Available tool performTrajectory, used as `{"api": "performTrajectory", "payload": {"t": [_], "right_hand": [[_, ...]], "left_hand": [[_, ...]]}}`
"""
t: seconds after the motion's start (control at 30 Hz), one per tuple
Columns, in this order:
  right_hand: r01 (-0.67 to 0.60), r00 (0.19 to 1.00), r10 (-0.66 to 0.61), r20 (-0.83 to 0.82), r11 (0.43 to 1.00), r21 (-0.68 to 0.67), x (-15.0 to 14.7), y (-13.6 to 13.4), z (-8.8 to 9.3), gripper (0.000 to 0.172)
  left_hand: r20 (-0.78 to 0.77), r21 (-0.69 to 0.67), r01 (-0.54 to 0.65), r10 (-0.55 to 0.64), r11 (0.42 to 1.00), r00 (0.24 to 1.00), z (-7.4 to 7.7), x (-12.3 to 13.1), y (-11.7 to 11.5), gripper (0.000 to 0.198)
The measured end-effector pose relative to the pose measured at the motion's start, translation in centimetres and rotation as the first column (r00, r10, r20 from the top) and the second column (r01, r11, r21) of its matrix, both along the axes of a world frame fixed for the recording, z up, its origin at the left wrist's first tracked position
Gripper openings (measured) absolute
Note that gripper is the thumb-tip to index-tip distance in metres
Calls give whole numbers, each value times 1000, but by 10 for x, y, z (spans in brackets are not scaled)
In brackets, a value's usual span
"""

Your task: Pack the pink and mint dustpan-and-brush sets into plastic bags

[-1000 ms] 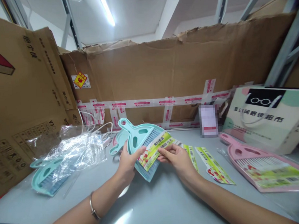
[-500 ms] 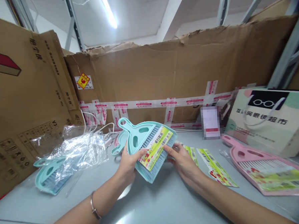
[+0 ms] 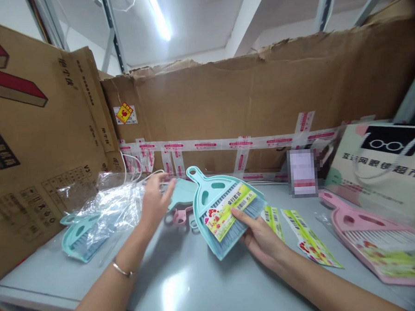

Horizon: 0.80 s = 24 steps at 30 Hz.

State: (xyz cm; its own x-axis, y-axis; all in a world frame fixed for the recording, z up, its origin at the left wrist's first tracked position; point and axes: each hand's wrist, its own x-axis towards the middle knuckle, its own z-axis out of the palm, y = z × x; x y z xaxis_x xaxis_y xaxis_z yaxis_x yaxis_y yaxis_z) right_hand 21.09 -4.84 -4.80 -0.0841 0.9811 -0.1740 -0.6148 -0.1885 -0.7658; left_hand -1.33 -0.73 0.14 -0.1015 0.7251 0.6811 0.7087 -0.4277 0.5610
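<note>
My right hand (image 3: 262,234) grips a mint-green dustpan with its brush (image 3: 227,205) by the lower right edge. The thumb presses on the printed card (image 3: 231,211) that lies across the bristles. My left hand (image 3: 157,197) is off the set, raised to its left with the fingers apart and nothing visible in them. It is close to the clear plastic bags (image 3: 121,202) and to another mint-green dustpan (image 3: 182,193) behind. A pink handle (image 3: 181,216) shows below that dustpan, partly hidden by the held set.
On the left lies a bagged mint-green dustpan set (image 3: 80,241). Loose printed cards (image 3: 311,238) and a pink dustpan set (image 3: 379,239) lie on the right, before a paper bag (image 3: 382,165). Cardboard (image 3: 208,104) walls the back of the grey table (image 3: 200,286).
My left hand has let go of the dustpan set and moved up and left. The right hand still holds the set. The whole view has shifted slightly.
</note>
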Motion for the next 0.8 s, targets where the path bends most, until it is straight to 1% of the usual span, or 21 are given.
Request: {"api": "performTrajectory", "payload": {"t": [0.03,0.07,0.1,0.13,0.17,0.2,0.23,0.3,0.33,0.37,0.43,0.5,0.53,0.57,0.63,0.7,0.77,0.8], "right_hand": [[13,1000,-13,0,1000,9,1,1,0,45],[24,1000,-24,1,999,21,3,1,-1,46],[33,999,-34,2,999,34,4,2,-1,48],[40,999,-40,1,998,42,6,3,-2,49],[45,999,-45,-2,998,45,7,4,-2,50],[50,999,-49,-7,998,43,9,5,-3,50],[55,998,-55,-15,998,39,10,6,-3,49],[70,997,-69,-36,997,33,11,7,-3,47],[78,996,-77,-44,996,31,12,7,-2,46],[84,995,-83,-50,996,31,12,7,-2,46],[82,995,-80,-54,996,33,12,6,-1,46],[68,997,-67,-50,997,32,13,5,0,44],[63,997,-61,-46,997,35,13,5,0,43],[58,998,-56,-40,997,41,13,4,1,43],[48,999,-47,-23,997,61,12,3,2,44],[23,1000,-23,0,997,74,10,0,5,47],[-9,1000,7,27,997,75,8,-4,8,52],[-26,999,23,45,997,76,7,-7,9,54]], "left_hand": [[-153,30,-187,190,982,970,6,-16,4,28],[-286,48,-359,358,932,889,10,-32,8,28],[-393,35,-504,475,863,787,11,-46,12,28],[-484,4,-608,534,794,693,9,-59,15,29],[-558,-24,-680,555,733,617,6,-69,19,31],[-612,-55,-725,550,687,568,1,-76,21,35],[-649,-84,-749,534,657,542,-5,-81,23,39],[-687,-132,-766,499,629,528,-15,-86,27,43],[-695,-153,-769,486,620,530,-19,-88,27,41],[-699,-173,-772,476,611,534,-20,-90,27,39],[-696,-210,-776,466,595,546,-18,-93,25,31],[-685,-243,-771,459,588,566,-11,-95,22,25],[-678,-244,-765,460,596,574,-7,-95,19,23],[-666,-225,-754,467,617,581,-3,-92,16,23],[-623,-127,-710,501,693,601,4,-81,11,22],[-560,10,-624,521,782,644,7,-64,7,20],[-523,103,-521,492,847,696,6,-46,4,18],[-518,134,-476,471,869,714,5,-39,3,18]]}}
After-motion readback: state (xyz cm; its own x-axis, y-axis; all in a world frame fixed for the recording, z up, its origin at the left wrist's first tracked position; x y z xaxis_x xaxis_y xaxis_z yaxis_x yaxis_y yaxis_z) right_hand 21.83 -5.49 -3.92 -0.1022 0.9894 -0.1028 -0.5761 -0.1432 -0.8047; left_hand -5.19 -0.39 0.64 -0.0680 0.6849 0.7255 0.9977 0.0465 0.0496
